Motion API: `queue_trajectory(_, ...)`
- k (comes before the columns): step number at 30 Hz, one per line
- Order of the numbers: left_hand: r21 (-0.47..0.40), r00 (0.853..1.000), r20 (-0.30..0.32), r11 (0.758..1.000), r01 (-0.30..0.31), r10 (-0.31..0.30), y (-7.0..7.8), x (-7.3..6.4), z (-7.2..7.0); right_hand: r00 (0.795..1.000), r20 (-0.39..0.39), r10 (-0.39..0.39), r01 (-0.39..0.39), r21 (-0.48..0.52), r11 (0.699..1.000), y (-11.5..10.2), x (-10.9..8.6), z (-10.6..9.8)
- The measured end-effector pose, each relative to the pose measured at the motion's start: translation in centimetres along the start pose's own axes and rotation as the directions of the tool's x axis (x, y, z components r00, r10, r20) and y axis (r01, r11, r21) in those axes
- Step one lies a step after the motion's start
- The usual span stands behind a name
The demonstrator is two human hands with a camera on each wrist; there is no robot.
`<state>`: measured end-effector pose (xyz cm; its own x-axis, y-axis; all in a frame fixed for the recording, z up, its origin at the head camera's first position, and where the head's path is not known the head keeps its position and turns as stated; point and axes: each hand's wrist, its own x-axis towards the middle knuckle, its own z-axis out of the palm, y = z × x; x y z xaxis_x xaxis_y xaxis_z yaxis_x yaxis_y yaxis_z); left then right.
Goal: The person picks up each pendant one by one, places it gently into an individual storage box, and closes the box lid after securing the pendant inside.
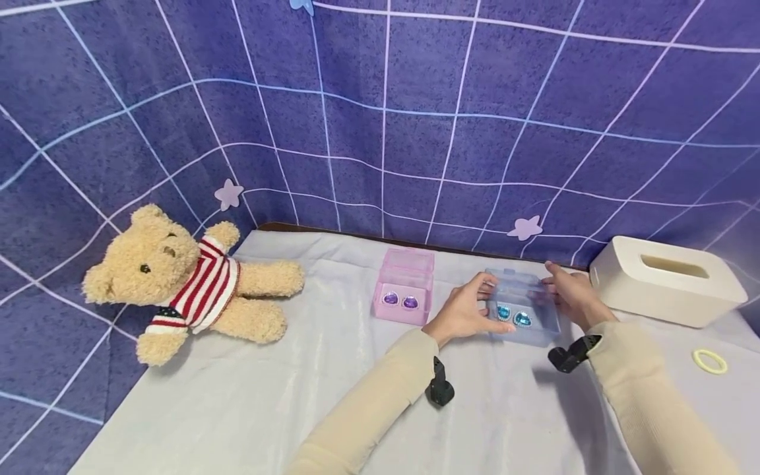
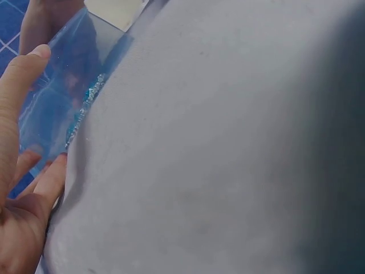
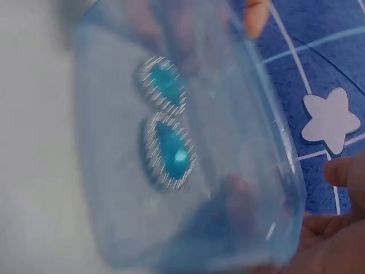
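A clear blue plastic box (image 1: 537, 335) sits on the white-covered table, holding two teardrop blue gems with sparkling clear borders (image 3: 174, 151). Its lid appears raised at the back. My left hand (image 1: 466, 310) grips the box's left side, thumb at the front and fingers farther back. At the right side, my right hand (image 1: 574, 295) holds the box and its lid edge; part of its fingers is hidden behind the plastic. To the left stands an open pink plastic box (image 1: 404, 313) with two purple gems (image 1: 410, 302) inside.
A teddy bear (image 1: 208, 284) in a striped sweater leans at the left against the blue grid-patterned cloth (image 1: 356, 132). A cream tissue box (image 1: 653, 290) stands close beside my right hand. A pale yellow ring (image 1: 709, 361) lies at the far right.
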<state>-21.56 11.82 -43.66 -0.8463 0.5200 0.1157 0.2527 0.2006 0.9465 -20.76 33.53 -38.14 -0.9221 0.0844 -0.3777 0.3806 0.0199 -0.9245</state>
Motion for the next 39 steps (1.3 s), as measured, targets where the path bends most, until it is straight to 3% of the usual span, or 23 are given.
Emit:
queue_trajectory(3,-0.006,1.0,-0.003,1.0,0.02,-0.02,-0.1,-0.1,0.3,0.998,0.058,0.025,-0.034,0.171,0.985,-0.3,0.0,0.0)
queue_trajectory(5,-0.004,1.0,-0.005,1.0,0.022,-0.022,-0.2,-0.2,0.4,0.997,0.077,0.028,-0.043,0.206,0.978,-0.7,-0.2,-0.1)
queue_trajectory(12,0.02,1.0,-0.024,1.0,-0.007,0.007,-0.2,0.0,-0.2,0.993,0.108,0.044,-0.038,-0.054,0.998,-3.0,-0.7,-0.4)
queue_trajectory(16,0.01,1.0,-0.025,1.0,-0.005,0.005,-0.1,0.2,-0.1,0.984,0.173,0.032,-0.019,-0.077,0.997,-3.5,-1.2,-1.2)
queue_trajectory(18,0.011,1.0,-0.023,1.0,0.002,-0.002,-0.1,0.3,-0.1,0.969,0.249,-0.004,0.017,-0.052,0.998,-3.3,-1.7,-1.8)
queue_trajectory(21,0.0,1.0,-0.017,1.0,0.008,-0.008,-0.2,0.2,-0.1,0.909,0.406,-0.091,0.088,0.026,0.996,-2.3,-2.4,-2.7)
queue_trajectory(24,-0.027,1.0,-0.005,1.0,0.012,-0.012,-0.4,0.0,-0.1,0.809,0.557,-0.187,0.146,0.118,0.982,-0.7,-2.8,-3.6)
queue_trajectory(26,-0.035,1.0,0.006,0.999,0.006,-0.006,-0.4,-0.1,-0.2,0.747,0.617,-0.245,0.193,0.151,0.969,0.3,-2.9,-4.0)
queue_trajectory(28,-0.028,1.0,0.019,1.0,-0.013,0.014,-0.4,-0.2,-0.3,0.711,0.639,-0.292,0.237,0.172,0.956,1.1,-3.0,-4.3)
queue_trajectory(30,-0.012,0.999,0.03,0.999,-0.037,0.038,-0.3,-0.2,-0.4,0.71,0.626,-0.322,0.29,0.156,0.944,1.8,-3.1,-4.4)
queue_trajectory(35,-0.012,0.996,0.046,0.997,-0.074,0.075,-0.3,0.0,-0.3,0.78,0.523,-0.344,0.389,0.027,0.921,2.7,-3.6,-4.2)
queue_trajectory(39,-0.009,0.997,0.042,0.998,-0.066,0.067,-0.5,0.0,-0.2,0.81,0.478,-0.339,0.43,-0.091,0.898,3.4,-3.9,-3.8)
